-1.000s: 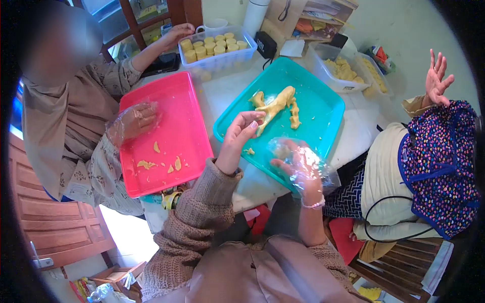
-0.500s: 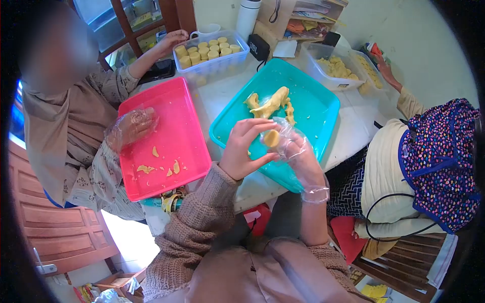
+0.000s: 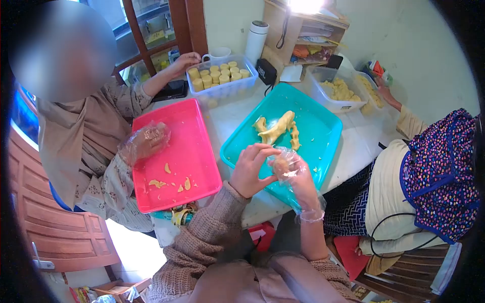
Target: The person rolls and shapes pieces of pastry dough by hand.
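Observation:
My bare left hand [image 3: 252, 170] is curved in a C, thumb and fingers apart, its fingertips right at my other hand. My right hand [image 3: 299, 183] wears a clear plastic glove and is curled round a piece of yellow dough, mostly hidden by fingers and plastic. Both hands are over the near edge of a teal tray [image 3: 318, 166]. In that tray lie a torn, lumpy strip of yellow dough [image 3: 278, 129] and smaller scraps beyond my fingers.
Left stands a pink tray [image 3: 179, 126] with dough scraps, a co-worker's gloved hand [image 3: 151, 137] over it. Behind are a plastic box [image 3: 227, 91] of dough cylinders, a white flask [image 3: 256, 40], a black speaker [image 3: 265, 71] and a tub [image 3: 326, 103] of dough. Another person sits right.
The round dough piece, plainly visible between my hands before, is now mostly covered by my right fingers. My left hand has opened away from it. The whole view has shifted slightly.

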`<state>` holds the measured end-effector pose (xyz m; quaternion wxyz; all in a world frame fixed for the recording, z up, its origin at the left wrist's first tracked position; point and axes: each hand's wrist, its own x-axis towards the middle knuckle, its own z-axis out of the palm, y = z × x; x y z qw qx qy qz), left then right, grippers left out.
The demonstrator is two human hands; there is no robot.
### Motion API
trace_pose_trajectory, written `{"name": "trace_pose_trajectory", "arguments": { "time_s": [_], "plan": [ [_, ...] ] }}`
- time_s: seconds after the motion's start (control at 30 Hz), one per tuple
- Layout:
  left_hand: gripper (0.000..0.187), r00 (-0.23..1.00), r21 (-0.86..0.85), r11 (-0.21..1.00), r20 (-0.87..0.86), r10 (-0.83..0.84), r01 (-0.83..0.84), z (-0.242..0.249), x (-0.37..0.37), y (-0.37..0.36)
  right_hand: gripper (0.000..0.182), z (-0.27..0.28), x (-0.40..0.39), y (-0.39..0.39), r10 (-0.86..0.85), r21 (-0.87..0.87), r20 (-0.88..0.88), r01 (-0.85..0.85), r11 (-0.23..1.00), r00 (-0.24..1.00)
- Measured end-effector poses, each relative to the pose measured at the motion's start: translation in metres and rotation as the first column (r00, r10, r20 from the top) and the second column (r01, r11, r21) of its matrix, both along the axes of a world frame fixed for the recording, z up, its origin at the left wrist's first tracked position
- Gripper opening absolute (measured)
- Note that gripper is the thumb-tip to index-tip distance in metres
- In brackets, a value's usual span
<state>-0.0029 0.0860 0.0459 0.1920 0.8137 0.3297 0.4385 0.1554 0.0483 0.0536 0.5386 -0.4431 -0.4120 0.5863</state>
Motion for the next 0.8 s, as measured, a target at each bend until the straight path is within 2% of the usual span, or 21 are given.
{"name": "trace_pose_trajectory", "arguments": {
  "time_s": [0.1, 0.3, 0.4, 0.5, 0.6, 0.63, 0.7, 0.8],
  "plan": [
    [0.06, 0.999, 0.004, 1.0, 0.033, 0.014, -0.015, -0.001, -0.002, -0.003, 0.029, -0.002, 0.002, -0.003, -0.026, 0.049, 0.027, 0.024, 0.998, 0.999],
    [0.058, 0.998, 0.063, 0.996, -0.004, -0.064, 0.064, 0.001, -0.003, -0.004, 0.03, -0.007, -0.002, -0.006, -0.049, 0.075, -0.002, 0.049, 0.996, 0.999],
    [0.058, 0.997, 0.049, 0.996, 0.014, -0.081, 0.08, 0.001, 0.0, -0.005, 0.032, -0.012, -0.003, -0.006, -0.134, 0.087, 0.078, 0.127, 0.988, 0.988],
    [0.063, 0.994, 0.054, 0.996, 0.076, -0.082, 0.078, -0.002, 0.001, -0.004, 0.037, -0.002, -0.001, -0.011, -0.074, 0.031, -0.034, 0.075, 0.997, 0.997],
    [0.068, 0.992, 0.063, 0.997, 0.116, -0.05, 0.043, 0.0, -0.002, -0.004, 0.042, -0.005, 0.004, -0.011, -0.162, 0.067, -0.115, 0.17, 0.983, 0.98],
    [0.07, 0.993, 0.067, 0.997, 0.104, -0.053, 0.047, 0.002, -0.003, -0.004, 0.045, -0.004, 0.004, -0.012, -0.29, 0.163, 0.018, 0.283, 0.945, 0.957],
    [0.073, 0.994, 0.071, 0.996, 0.083, -0.063, 0.058, 0.006, -0.006, -0.006, 0.051, -0.001, 0.004, -0.013, -0.55, 0.386, 0.241, 0.44, 0.81, 0.8],
    [0.065, 0.992, 0.092, 0.995, 0.118, -0.039, 0.029, 0.005, -0.004, -0.009, 0.061, 0.012, 0.004, -0.024, -0.545, 0.413, 0.437, 0.379, 0.828, 0.715]
  ]
}}
